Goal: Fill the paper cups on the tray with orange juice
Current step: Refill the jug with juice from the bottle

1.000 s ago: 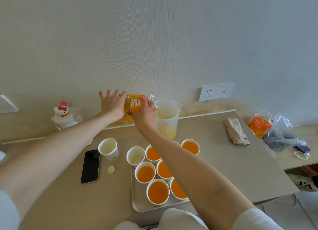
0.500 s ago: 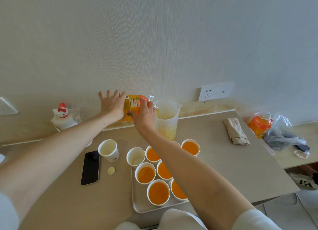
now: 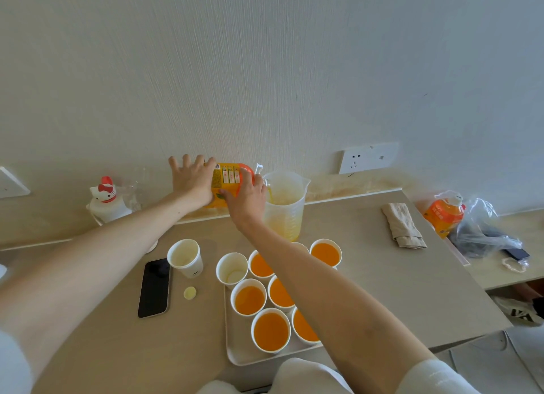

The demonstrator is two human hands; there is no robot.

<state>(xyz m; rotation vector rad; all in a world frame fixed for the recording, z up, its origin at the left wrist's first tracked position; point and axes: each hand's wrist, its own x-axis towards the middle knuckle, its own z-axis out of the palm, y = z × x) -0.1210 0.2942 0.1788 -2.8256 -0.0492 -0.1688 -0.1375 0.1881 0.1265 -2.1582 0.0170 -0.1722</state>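
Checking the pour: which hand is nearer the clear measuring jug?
Right. The right hand grips the juice bottle at its spout end, beside the measuring jug; the left hand presses the bottle's base, farther from it.

Six upright paper cups brim with orange juice on a white tray. An empty cup stands at the tray's far left corner, another cup off to its left. Beyond the tray, a juice bottle lies tipped sideways, pouring into a clear jug.
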